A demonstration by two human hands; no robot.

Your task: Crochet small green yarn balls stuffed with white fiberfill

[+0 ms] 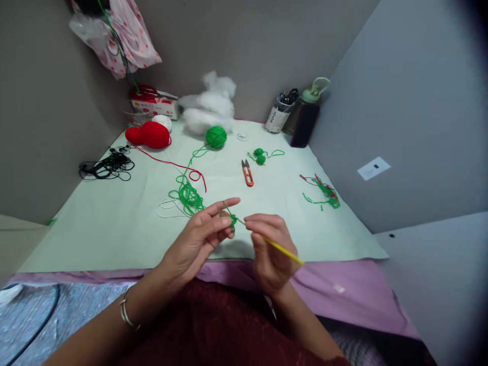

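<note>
The table (145, 213) carries nearly everything, with a dotted bag (131, 38) hanging above its far left corner. Over the near edge, about midway along, are both hands. The right hand (272, 244) has its fingers clamped on a yellow hook; the left hand (202, 229) pinches a green piece between thumb and fingers, its forefinger out straight with yarn looped over it.

White stuffing (211, 104) is heaped at the far edge. A green bottle (299, 114) stands in the far right corner, a dark phone (305, 124) leaning in front. In the far left corner sits a box (154, 108) (red and orange print, too small to read). Red yarn (150, 135) lies just in front of it, black cord (109, 163) along the left edge, green scraps (330, 195) by the right. Beside the bottle, a cup (277, 119) of pens bears a white label, its dark lettering too blurred to read.

Smaller still: a green ball (216, 137) before the stuffing, then the hook (284, 249), orange snips (247, 174) mid-table, and finally the piece (234, 221), held above the near edge against the hook's tip.
</note>
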